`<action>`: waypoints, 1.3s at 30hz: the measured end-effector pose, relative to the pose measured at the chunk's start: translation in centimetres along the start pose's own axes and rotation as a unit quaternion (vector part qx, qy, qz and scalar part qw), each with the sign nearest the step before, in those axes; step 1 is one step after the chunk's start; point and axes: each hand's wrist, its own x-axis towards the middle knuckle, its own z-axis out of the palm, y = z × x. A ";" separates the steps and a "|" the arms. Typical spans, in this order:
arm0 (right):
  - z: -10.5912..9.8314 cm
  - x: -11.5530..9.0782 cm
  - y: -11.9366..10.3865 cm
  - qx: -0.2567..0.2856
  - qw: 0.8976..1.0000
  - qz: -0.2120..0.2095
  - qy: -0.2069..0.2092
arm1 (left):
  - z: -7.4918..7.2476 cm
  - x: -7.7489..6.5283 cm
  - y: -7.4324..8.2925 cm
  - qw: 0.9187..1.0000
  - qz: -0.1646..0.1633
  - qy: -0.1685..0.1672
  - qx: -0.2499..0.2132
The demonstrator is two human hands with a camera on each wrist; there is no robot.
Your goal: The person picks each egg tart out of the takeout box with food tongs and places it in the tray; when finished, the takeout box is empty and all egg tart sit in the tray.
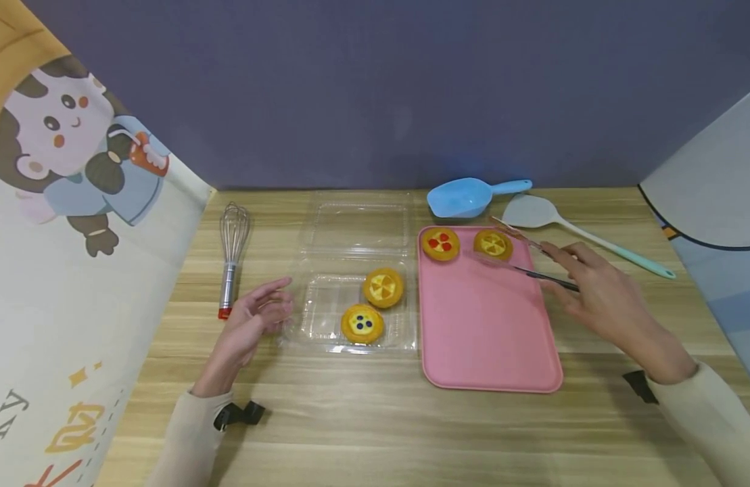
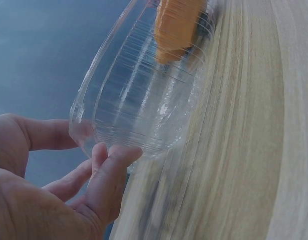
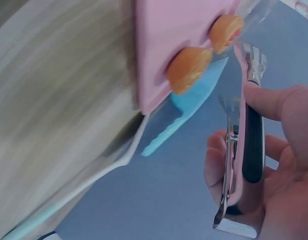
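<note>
My right hand (image 1: 600, 297) grips metal tongs (image 3: 253, 140) with black grips, thumb along one arm. Their two ends stand apart on either side of an orange-slice tart (image 1: 493, 244) in the head view. That tart and a red-topped tart (image 1: 440, 243) lie at the far end of the pink tray (image 1: 490, 325). Fingertips of my left hand (image 1: 255, 321) are right at the rim of a clear hinged plastic container (image 2: 138, 100), fingers loosely extended. Inside its base are another orange-slice tart (image 1: 383, 288) and a blueberry-topped tart (image 1: 362, 324). The clear lid (image 1: 359, 226) lies folded back.
A whisk (image 1: 231, 260) with a red-tipped handle lies at the left. Behind the tray is a blue scoop (image 1: 462, 199); a white spatula (image 1: 533, 212) with a mint handle lies to its right. A dark wall (image 1: 381, 95) bounds the wooden table (image 1: 350, 419) at the back.
</note>
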 end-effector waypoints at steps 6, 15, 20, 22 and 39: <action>-0.7 1.1 -2.3 0.012 0.999 -0.034 -0.017 | -0.1 -0.2 -0.1 1.000 0.001 -0.001 -0.007; -1.0 4.1 -6.2 0.045 0.991 -0.093 -0.087 | -0.1 -0.1 -0.2 1.000 0.003 -0.004 -0.009; -0.3 5.7 -8.2 0.053 0.979 -0.166 -0.104 | -0.1 0.1 -0.2 1.000 0.004 -0.003 -0.007; 0.1 6.2 -8.8 0.053 0.974 -0.193 -0.109 | -0.1 0.1 -0.2 1.000 0.003 -0.002 -0.004; 1.8 8.8 -11.8 0.045 0.943 -0.276 -0.177 | 0.2 0.4 -0.5 1.000 0.014 0.001 -0.004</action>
